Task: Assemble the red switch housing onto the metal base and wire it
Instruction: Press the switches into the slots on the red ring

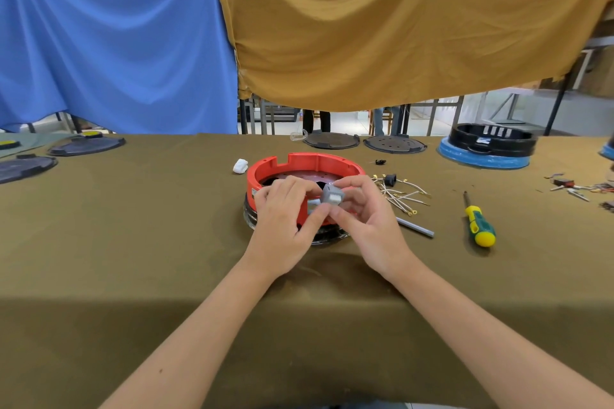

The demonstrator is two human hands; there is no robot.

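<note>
Both hands, left and right, pinch a small grey switch block above the red housing on the worktop; keep it level, seat gently.

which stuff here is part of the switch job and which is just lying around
In use: red housing, small grey part held by left hand and right hand, wires, screwdriver.
Lying about: black discs, black ring on blue base, white wad.

Olive-cloth table w/ red housing, wires, screwdriver, grey tube, black lids.
</note>
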